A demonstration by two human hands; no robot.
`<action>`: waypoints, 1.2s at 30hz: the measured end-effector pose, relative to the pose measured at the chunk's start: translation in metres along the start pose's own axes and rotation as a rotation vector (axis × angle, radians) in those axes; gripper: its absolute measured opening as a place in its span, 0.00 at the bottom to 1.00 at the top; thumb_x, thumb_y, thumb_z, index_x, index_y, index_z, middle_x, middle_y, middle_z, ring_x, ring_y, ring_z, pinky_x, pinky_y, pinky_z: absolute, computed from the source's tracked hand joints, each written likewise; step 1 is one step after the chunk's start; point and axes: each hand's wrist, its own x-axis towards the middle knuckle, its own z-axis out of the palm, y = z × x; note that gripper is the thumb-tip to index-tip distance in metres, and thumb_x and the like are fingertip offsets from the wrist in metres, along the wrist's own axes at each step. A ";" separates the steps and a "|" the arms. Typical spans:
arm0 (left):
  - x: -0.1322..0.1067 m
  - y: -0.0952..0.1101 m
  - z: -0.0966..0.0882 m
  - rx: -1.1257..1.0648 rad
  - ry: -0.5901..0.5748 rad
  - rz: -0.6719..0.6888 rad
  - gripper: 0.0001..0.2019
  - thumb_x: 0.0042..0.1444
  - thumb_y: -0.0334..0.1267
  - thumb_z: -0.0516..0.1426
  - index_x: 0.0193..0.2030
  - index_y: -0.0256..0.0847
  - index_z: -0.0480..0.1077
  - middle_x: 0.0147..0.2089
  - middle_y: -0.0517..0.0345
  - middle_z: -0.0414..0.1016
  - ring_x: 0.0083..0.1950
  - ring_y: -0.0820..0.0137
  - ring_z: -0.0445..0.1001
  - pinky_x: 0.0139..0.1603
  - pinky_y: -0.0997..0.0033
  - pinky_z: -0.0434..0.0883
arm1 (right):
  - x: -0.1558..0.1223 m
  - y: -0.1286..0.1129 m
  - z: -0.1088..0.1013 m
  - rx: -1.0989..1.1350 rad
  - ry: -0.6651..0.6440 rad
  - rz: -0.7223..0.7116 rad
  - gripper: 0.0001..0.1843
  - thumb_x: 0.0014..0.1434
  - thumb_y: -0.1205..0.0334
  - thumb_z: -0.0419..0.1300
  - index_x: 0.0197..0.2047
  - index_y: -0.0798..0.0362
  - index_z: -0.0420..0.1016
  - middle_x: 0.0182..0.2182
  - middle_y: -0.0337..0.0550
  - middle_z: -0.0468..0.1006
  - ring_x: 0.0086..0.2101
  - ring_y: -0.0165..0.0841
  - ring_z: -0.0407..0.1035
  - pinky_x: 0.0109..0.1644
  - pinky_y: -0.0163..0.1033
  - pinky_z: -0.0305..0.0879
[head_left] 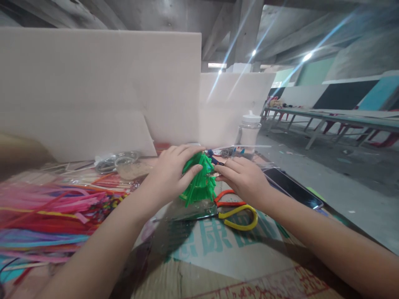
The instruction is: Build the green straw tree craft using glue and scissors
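Observation:
A small green tree shape (201, 178), made of fuzzy pipe cleaners in tiers, stands in the middle of the table. My left hand (177, 166) is wrapped round its upper left side, thumb in front and fingers over the top. On the tree's right, my right hand (241, 174) has its fingers pinched together close to the green fringe; what lies between them is too small to make out. A dark blue object (213, 157) shows between the hands, partly hidden. Just below lie scissors (238, 218) with one red and one yellow handle loop, their blades toward the left.
Bundles of pink, red and blue pipe cleaners (46, 211) lie at left. Behind them are a round clear container (132, 166) and white boards (93, 91). A clear jar with a white lid (249, 131) stands at back right, a phone (291, 187) at the right edge.

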 end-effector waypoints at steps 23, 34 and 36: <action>-0.001 0.002 0.001 0.050 -0.002 0.002 0.18 0.66 0.41 0.52 0.61 0.43 0.64 0.59 0.55 0.72 0.59 0.62 0.68 0.58 0.56 0.64 | 0.005 -0.007 -0.008 -0.018 0.025 0.025 0.13 0.68 0.59 0.52 0.40 0.58 0.74 0.31 0.48 0.77 0.33 0.37 0.65 0.37 0.42 0.57; 0.000 0.002 0.001 0.046 0.003 0.007 0.19 0.65 0.41 0.52 0.61 0.43 0.64 0.59 0.53 0.72 0.59 0.61 0.68 0.58 0.56 0.64 | 0.006 -0.007 -0.008 0.017 0.052 0.008 0.13 0.68 0.62 0.52 0.39 0.57 0.75 0.30 0.47 0.78 0.33 0.36 0.66 0.36 0.41 0.57; 0.000 0.000 0.001 0.043 0.004 -0.003 0.19 0.65 0.42 0.52 0.61 0.43 0.65 0.59 0.53 0.72 0.58 0.61 0.69 0.58 0.56 0.64 | 0.007 -0.008 -0.010 0.032 0.059 0.009 0.13 0.68 0.61 0.51 0.38 0.58 0.75 0.29 0.47 0.77 0.33 0.37 0.66 0.36 0.41 0.58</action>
